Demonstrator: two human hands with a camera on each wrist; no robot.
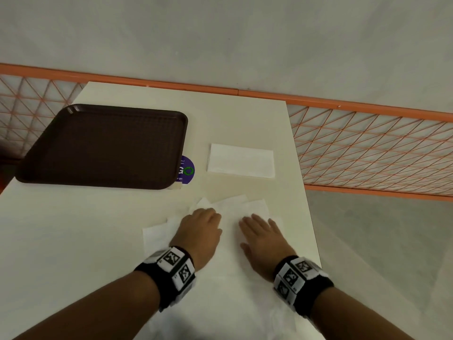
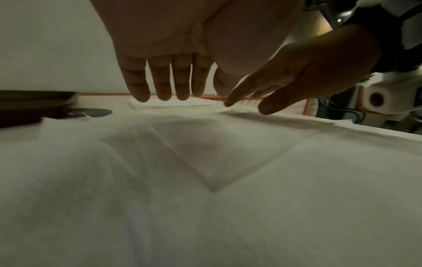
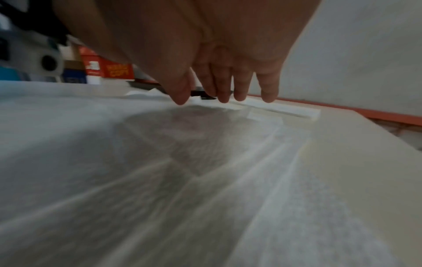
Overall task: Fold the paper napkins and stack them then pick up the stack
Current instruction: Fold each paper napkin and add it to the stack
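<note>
Several unfolded white paper napkins (image 1: 232,209) lie overlapping at the near right of the cream table (image 1: 245,119). My left hand (image 1: 206,218) hovers low over their left part, fingers (image 2: 164,81) straight and pointing down, holding nothing. My right hand (image 1: 259,229) lies spread on the right part with straight fingers (image 3: 242,86); it also shows in the left wrist view (image 2: 297,81). The sheets (image 2: 205,162) (image 3: 205,162) fill both wrist views. A folded napkin (image 1: 240,161) (image 2: 173,105) (image 3: 287,109) lies flat farther back, beyond both hands.
A dark brown tray (image 1: 103,146) sits on the table's far left, partly over a purple round sticker (image 1: 187,170). An orange mesh railing (image 1: 367,148) runs behind and to the right. The table's right edge (image 1: 304,182) is close to my right hand.
</note>
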